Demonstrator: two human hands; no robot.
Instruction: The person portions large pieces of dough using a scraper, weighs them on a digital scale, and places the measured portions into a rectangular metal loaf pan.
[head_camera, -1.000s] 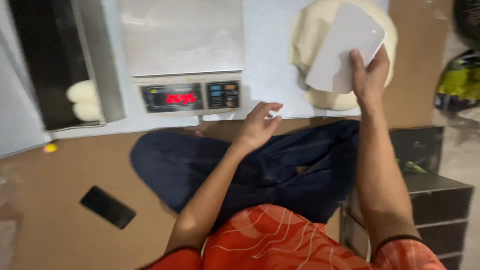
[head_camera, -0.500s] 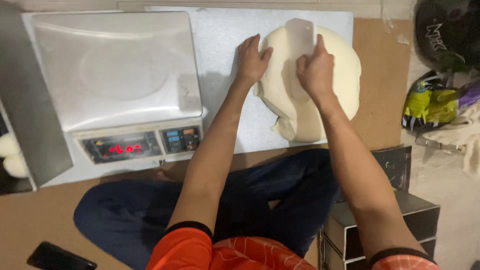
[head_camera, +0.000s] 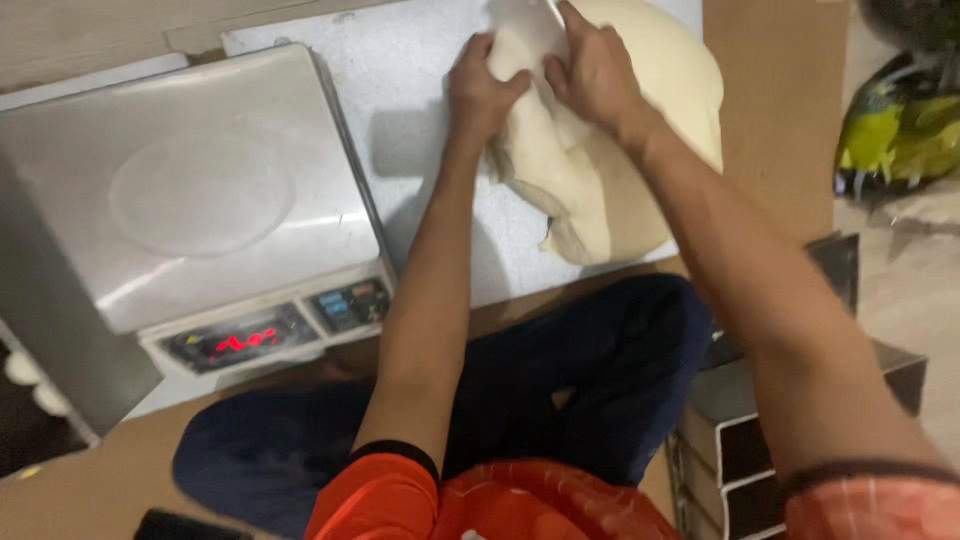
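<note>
1. Your big pale lump of soft dough (head_camera: 640, 150) sits at the far right corner of the light grey work board (head_camera: 420, 110). Its right side nearly reaches the board's right edge, and its near end comes close to the front edge.
2. The open room is the bare strip of board between the dough and the flat steel-topped digital scale (head_camera: 200, 200), which covers the board's left part and hangs past its front edge.
3. Right of the board there's only a narrow run of brown tabletop (head_camera: 780, 110) before the clutter.
4. Your left hand (head_camera: 485, 90) is clenched around the dough's left fold, fingers curled in, forearm running straight up from your lap.
5. Your right hand (head_camera: 600, 75) is grasping the same fold from the other side, knuckles up, just beside the left. A white flat scraper (head_camera: 525, 20) shows above the hands; can't tell which hand has it.
6. Your right forearm crosses over the dough's near end.
</note>
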